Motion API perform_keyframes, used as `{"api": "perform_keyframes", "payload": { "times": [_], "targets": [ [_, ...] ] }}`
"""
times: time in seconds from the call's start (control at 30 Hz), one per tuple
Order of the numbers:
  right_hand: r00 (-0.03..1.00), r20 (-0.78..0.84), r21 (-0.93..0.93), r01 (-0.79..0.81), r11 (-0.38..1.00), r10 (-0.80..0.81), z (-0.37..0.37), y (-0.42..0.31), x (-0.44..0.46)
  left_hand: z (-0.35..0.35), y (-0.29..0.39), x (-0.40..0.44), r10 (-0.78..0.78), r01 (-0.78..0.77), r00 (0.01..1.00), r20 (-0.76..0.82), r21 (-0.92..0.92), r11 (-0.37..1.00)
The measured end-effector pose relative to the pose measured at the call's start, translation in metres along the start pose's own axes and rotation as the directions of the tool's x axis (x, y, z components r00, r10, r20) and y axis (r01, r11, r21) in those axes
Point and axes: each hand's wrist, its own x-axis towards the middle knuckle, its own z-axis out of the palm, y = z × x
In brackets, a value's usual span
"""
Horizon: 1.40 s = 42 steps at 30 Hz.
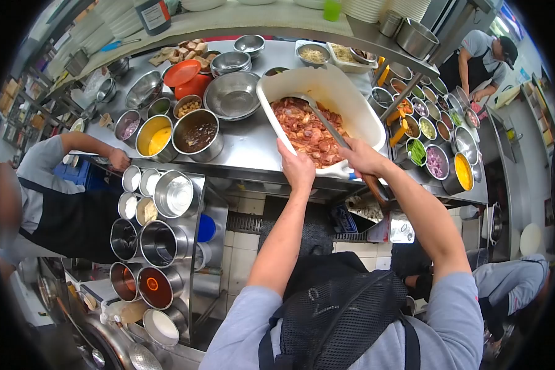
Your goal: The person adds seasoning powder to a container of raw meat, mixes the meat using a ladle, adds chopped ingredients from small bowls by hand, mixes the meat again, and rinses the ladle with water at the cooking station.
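A white plastic tub (357,114) of raw marinated meat pieces (305,126) stands tilted on the steel counter's near edge. My left hand (297,165) is closed on the tub's near left wall, thumb side up. A long ladle (330,126) lies across the meat, its metal bowl at the far left and its wooden handle (376,189) pointing back toward me. My right hand (361,156) is wrapped round the ladle's shaft above the tub's near right corner. Part of the ladle's bowl is sunk in the meat.
Left of the tub are steel bowls (232,95) and pots of yellow liquid (160,140) and brown sauce (197,137). Chopped vegetables fill containers (436,161) at right. A co-worker (55,197) stands left; another (478,65) works far right, a third (505,287) bends nearby.
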Motion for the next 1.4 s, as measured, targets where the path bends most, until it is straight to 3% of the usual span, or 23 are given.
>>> {"api": "perform_keyframes", "payload": {
  "times": [0.13, 0.2, 0.33, 0.37, 0.43, 0.6, 0.7, 0.77, 0.83, 0.9, 0.93, 1.03, 1.1, 1.23, 1.37, 1.4],
  "targets": [
    [0.999, 0.037, -0.085, -0.028, 0.996, 0.031, -0.007, -0.003, -0.070, 0.003, 0.002, -0.002, 0.002, -0.002, 0.999, -0.044, -0.004, 1.000],
    [0.996, 0.054, -0.124, -0.064, 0.990, 0.071, -0.015, -0.003, -0.107, -0.002, 0.010, -0.003, -0.072, 0.072, 0.997, -0.023, -0.006, 0.997],
    [0.996, -0.087, -0.395, -0.027, 0.918, -0.008, -0.018, 0.023, -0.164, 0.008, 0.000, -0.003, -0.045, 0.042, 0.997, -0.068, -0.051, 0.998],
    [0.985, -0.087, -0.384, -0.169, 0.908, 0.147, -0.022, 0.014, -0.181, 0.008, -0.001, -0.004, -0.052, 0.049, 0.997, -0.061, -0.049, 0.998],
    [0.984, -0.142, -0.413, -0.161, 0.896, 0.111, -0.024, 0.042, -0.199, 0.004, 0.004, -0.005, -0.055, 0.055, 0.997, -0.055, -0.016, 0.998],
    [0.972, -0.221, -0.607, -0.206, 0.768, 0.086, -0.050, 0.056, -0.241, 0.000, 0.010, -0.006, -0.093, 0.093, 0.995, -0.024, -0.004, 0.996],
    [0.965, -0.239, -0.724, -0.251, 0.642, 0.107, -0.079, 0.029, -0.251, 0.000, 0.008, -0.005, -0.040, 0.040, 0.999, -0.038, 0.019, 0.999],
    [0.979, -0.200, -0.772, -0.187, 0.608, 0.047, -0.103, 0.011, -0.251, -0.001, 0.008, -0.004, -0.044, 0.044, 0.999, -0.015, 0.014, 0.999],
    [0.972, -0.192, -0.835, -0.235, 0.498, 0.137, -0.120, -0.030, -0.246, -0.005, 0.008, -0.002, -0.051, 0.051, 0.999, 0.004, 0.020, 0.998],
    [0.996, -0.072, -0.811, -0.090, 0.578, 0.055, -0.140, -0.046, -0.237, -0.007, 0.009, 0.002, -0.133, 0.129, 0.987, 0.093, 0.048, 0.990],
    [0.995, -0.039, -0.811, -0.082, 0.580, 0.086, -0.143, -0.055, -0.227, -0.008, 0.009, 0.004, -0.165, 0.159, 0.979, 0.118, 0.061, 0.985],
    [0.989, 0.104, -0.782, 0.018, 0.623, 0.101, -0.136, -0.046, -0.193, -0.006, 0.007, 0.002, -0.132, 0.127, 0.988, 0.086, 0.067, 0.990],
    [0.992, 0.079, -0.827, 0.011, 0.563, 0.097, -0.115, -0.012, -0.167, -0.006, 0.006, 0.004, -0.137, 0.133, 0.987, 0.081, 0.052, 0.990],
    [0.985, -0.150, -0.833, -0.172, 0.526, 0.086, -0.052, 0.025, -0.161, -0.007, 0.006, 0.001, -0.123, 0.115, 0.986, 0.113, 0.078, 0.990],
    [0.956, -0.294, -0.755, -0.230, 0.614, -0.004, -0.005, 0.060, -0.117, -0.008, 0.008, 0.001, -0.094, 0.083, 0.989, 0.116, 0.096, 0.992],
    [0.948, -0.318, -0.675, -0.252, 0.693, 0.035, -0.001, 0.052, -0.106, -0.007, 0.007, 0.002, -0.086, 0.075, 0.990, 0.114, 0.096, 0.993]
  ]
}}
